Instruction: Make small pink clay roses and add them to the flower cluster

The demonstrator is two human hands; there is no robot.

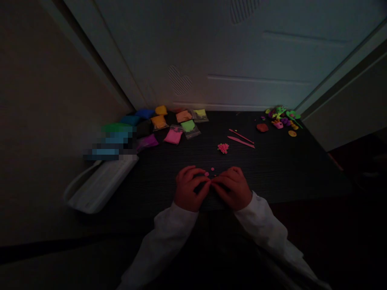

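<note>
At the front of the dark tabletop, my left hand point(188, 191) and my right hand point(235, 190) meet fingertip to fingertip. Both are closed in a pinch on a tiny pinkish bit of clay point(211, 182), mostly hidden by the fingers. Just beyond the fingertips lie two small pink clay pieces point(212, 169), one of them close to my left fingers. Farther back sits a pink clay flower cluster point(223, 148) with pale green edges. Behind it, to the right, two pink modelling tools point(241, 141) rest on the table, touched by neither hand.
Bags of coloured clay, such as a pink one point(173, 135) and a green one point(190, 128), line the back left. A white case point(102, 185) lies at the left edge. Finished clay shapes point(286, 121) and a reddish lump point(262, 127) are back right. A white panelled door point(242, 60) stands behind.
</note>
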